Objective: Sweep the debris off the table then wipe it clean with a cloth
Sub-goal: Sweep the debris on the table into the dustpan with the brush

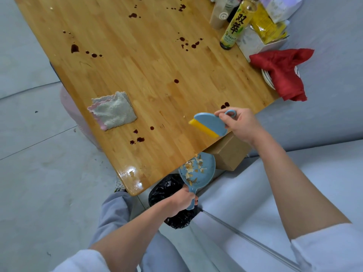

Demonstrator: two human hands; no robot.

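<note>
Debris (193, 169), pale flakes and scraps, lies in the blue dustpan (198, 171) that my left hand (181, 201) grips by its handle, fingers closed tight around it. I hold the pan just below the near edge of the wooden table (137, 75), above a black bin bag (167, 195). My right hand (240, 124) is clamped on the loop handle of the blue brush (211, 122), its yellow bristles near the table edge; I cannot tell whether they touch the wood. Dark red stains (74, 48) dot the tabletop. The folded grey cloth (114, 110) lies flat near the left edge, well apart from both hands. A red rag (280, 71) drapes over plates at the far right.
</note>
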